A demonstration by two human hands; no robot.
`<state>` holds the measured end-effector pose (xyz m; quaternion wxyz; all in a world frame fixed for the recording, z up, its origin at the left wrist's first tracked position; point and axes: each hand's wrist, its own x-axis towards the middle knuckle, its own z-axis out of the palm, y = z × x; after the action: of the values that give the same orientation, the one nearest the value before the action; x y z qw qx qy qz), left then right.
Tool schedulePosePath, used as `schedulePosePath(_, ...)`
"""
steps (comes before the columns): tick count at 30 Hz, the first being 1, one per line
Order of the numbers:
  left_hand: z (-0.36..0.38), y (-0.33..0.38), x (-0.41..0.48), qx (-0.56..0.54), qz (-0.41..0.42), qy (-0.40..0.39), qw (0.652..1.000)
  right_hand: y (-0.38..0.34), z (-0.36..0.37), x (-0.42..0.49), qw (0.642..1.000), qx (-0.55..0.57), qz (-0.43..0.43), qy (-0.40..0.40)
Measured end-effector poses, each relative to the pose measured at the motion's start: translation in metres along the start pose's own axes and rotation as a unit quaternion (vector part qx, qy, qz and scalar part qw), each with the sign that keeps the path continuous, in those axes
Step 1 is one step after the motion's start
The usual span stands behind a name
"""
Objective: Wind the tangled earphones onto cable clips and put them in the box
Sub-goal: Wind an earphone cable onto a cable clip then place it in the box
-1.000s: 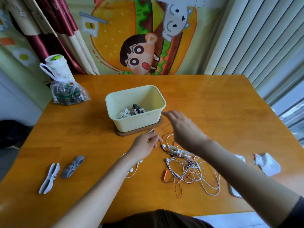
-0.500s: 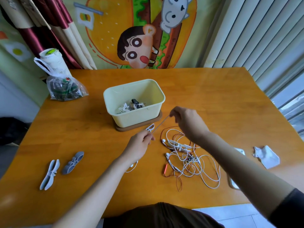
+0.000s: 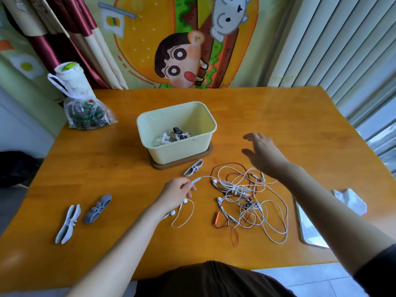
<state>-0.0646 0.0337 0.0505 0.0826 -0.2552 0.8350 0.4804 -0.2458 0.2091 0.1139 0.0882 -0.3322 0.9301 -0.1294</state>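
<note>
Under left hand point(image 3: 177, 192): pinched earphone cable point(image 3: 199, 179) partly hidden; right hand point(image 3: 260, 154) splayed, empty.

Single head cam, worn high, looks fwd and down across the table point(image 3: 278, 116) at close range; far wall fills the top.
</note>
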Motion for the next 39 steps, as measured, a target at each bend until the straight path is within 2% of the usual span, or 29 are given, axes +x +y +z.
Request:
schedulePosePath(3, 0.005, 0.027, -0.001, -0.017, 0.042, -0.024, 0.999, -0.046, 0.004, -0.018, 0.985, 0.103, -0.095, -0.101)
schedulePosePath(6, 0.004, 0.047, -0.003, -0.045, 0.079, -0.027, 0.995, -0.071, 0.019, -0.029, 0.971, 0.121, -0.123, -0.164)
schedulePosePath(10, -0.002, 0.045, -0.005, -0.076, 0.089, 0.012, 0.993, -0.068, 0.022, -0.022, 0.98, 0.102, -0.125, -0.115)
schedulePosePath(12, -0.002, 0.036, -0.006, -0.079, 0.075, 0.001, 0.994, -0.061, 0.019, -0.016, 0.986, 0.097, -0.108, -0.087)
schedulePosePath(18, 0.0, -0.009, -0.007, 0.008, -0.012, -0.047, 0.999, -0.012, -0.003, 0.001, 0.993, 0.099, 0.024, 0.061)
schedulePosePath(22, -0.002, -0.022, -0.01, 0.007, -0.066, -0.042, 0.997, 0.019, -0.003, 0.004, 0.99, 0.075, 0.09, 0.084)
schedulePosePath(24, -0.004, -0.01, -0.009, -0.002, -0.04, -0.007, 0.999, 0.029, 0.006, 0.003, 0.992, 0.037, 0.107, 0.052)
schedulePosePath(27, -0.002, 0.016, -0.005, 0.017, 0.018, -0.002, 1.0, 0.019, 0.018, -0.006, 0.998, -0.014, 0.054, -0.025)
schedulePosePath(30, 0.004, 0.033, -0.002, 0.029, 0.04, -0.026, 0.998, -0.022, 0.022, -0.028, 0.991, 0.098, -0.053, -0.08)
schedulePosePath(33, 0.01, 0.037, -0.002, 0.085, 0.049, -0.025, 0.995, -0.058, 0.032, -0.043, 0.97, 0.154, -0.123, -0.14)
schedulePosePath(39, 0.011, 0.026, -0.01, 0.189, 0.003, 0.009, 0.982, -0.077, 0.06, -0.042, 0.966, 0.161, -0.087, -0.184)
